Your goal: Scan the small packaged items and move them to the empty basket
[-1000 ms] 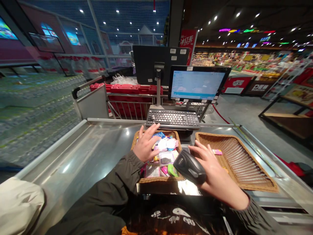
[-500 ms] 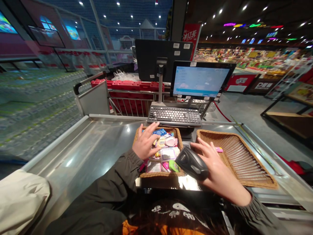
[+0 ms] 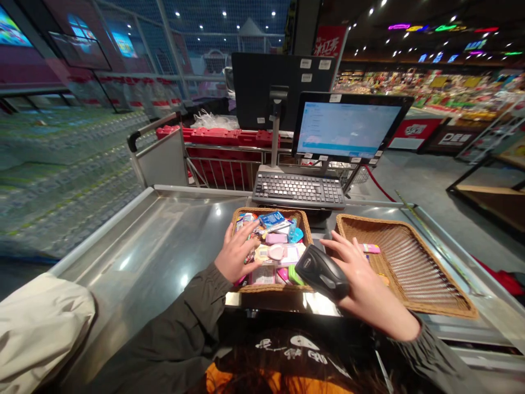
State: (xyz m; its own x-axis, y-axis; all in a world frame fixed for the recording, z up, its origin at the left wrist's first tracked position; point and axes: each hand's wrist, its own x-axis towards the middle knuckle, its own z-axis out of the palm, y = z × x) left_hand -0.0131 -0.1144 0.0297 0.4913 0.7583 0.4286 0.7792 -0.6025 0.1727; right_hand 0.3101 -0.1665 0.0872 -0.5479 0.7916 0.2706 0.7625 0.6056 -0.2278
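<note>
1. a large "m" stands on the blue packet (image 3: 271,219) in the left basket (image 3: 268,287).
2. white characters on the red banner (image 3: 330,46), the dark shirt print (image 3: 301,350) and the red stand sign (image 3: 414,130) are too blurred to read.

head cam | forward-down | close over checkout counter (image 3: 164,241) | single view

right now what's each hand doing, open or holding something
Left hand: open, fingers spread over the small packets in the left basket.
Right hand: holding the black barcode scanner.
</note>
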